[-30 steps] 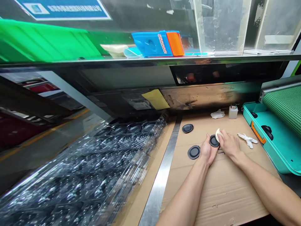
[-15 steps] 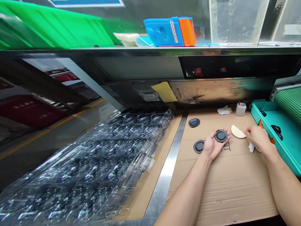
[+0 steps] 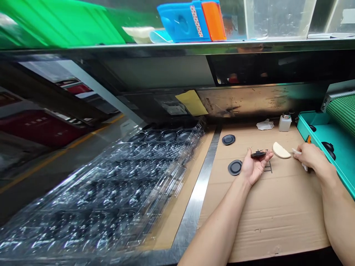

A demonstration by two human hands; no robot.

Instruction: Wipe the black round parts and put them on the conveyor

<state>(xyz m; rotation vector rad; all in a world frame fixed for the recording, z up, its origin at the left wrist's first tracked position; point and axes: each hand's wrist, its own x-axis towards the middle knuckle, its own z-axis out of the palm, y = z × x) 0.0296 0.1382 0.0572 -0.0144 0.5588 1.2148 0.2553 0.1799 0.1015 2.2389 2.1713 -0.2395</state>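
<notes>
My left hand (image 3: 255,167) lies palm up on the cardboard, fingers curled slightly, and holds a round black rubber disc (image 3: 258,154) tilted nearly edge-on. My right hand (image 3: 313,157) pinches a white cloth (image 3: 296,151), mostly hidden by the fingers. Between the hands, a cream half-moon sponge (image 3: 281,150) lies on the cardboard, not touched by either hand. Two similar black discs (image 3: 235,167) (image 3: 228,139) lie flat to the left of my left hand.
The cardboard sheet (image 3: 263,221) covers the bench, with a metal strip (image 3: 194,207) along its left edge. Clear plastic trays (image 3: 111,188) hold dark discs. A small bottle (image 3: 285,123), a crumpled tissue (image 3: 264,125) and a teal tray (image 3: 303,127) stand behind and right.
The sponge has left my hands and lies on the cardboard. My left hand has turned its disc from face-up to nearly edge-on, and my right hand has taken up the white cloth.
</notes>
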